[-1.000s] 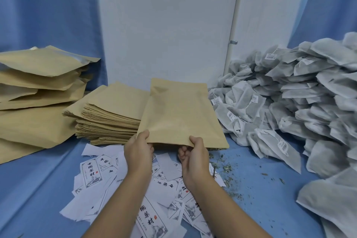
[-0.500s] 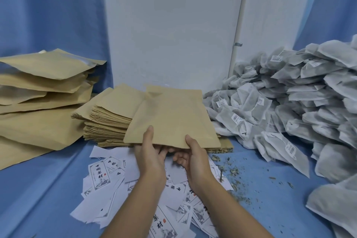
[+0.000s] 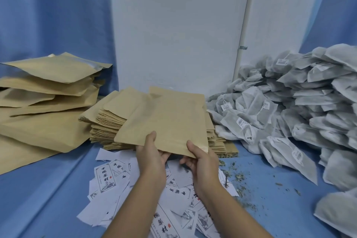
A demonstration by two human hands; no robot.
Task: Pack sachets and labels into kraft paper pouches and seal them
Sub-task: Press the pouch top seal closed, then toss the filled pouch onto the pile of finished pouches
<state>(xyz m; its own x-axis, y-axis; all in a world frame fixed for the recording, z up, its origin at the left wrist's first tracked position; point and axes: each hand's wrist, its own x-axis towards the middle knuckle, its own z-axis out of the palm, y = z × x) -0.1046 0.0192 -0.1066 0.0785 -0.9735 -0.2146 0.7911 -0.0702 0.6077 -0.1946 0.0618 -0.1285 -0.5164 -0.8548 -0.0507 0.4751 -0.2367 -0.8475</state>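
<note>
Still hands (image 3: pixel 151 160) grip pouch (image 3: pixel 170 120), tilted flatter now.

Straight ahead of me stands a white wall panel (image 3: pixel 173 35), and a thin white pipe (image 3: pixel 245 25) runs up it right of its middle, held by a small metal clip (image 3: pixel 243 47). A blue curtain (image 3: pixel 48 15) hangs left of the panel, and more blue drape (image 3: pixel 332 6) hangs to its right. Below the panel a blue cloth (image 3: pixel 48 189) covers my work surface, with dry green crumbs (image 3: pixel 238 177) and bits of stem scattered on it, down toward the panel's right side.
</note>
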